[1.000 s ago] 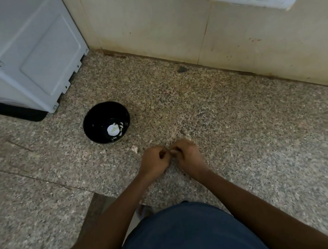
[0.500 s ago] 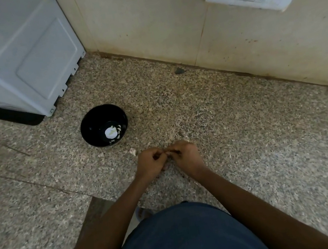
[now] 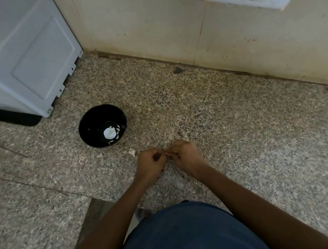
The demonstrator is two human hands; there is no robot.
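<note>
Moved: hardly anything since a second ago, both hands sit in the same spot and only the fingertips fidget a bit.
Hands: left hand (image 3: pixel 149 166) and right hand (image 3: pixel 187 156) are together, fingers curled, pinching a tiny clove (image 3: pixel 166 155) between them. Honestly it's too small to be sure what it is.
Tip: I'd hold it firm with one hand and lift the skin with the other's nail.
Bowl: bowl (image 3: pixel 90 123) sits up and left of the left hand, near but not touching.
Scrap: pale scrap (image 3: pixel 132 152) lies just left of the left hand.
</note>
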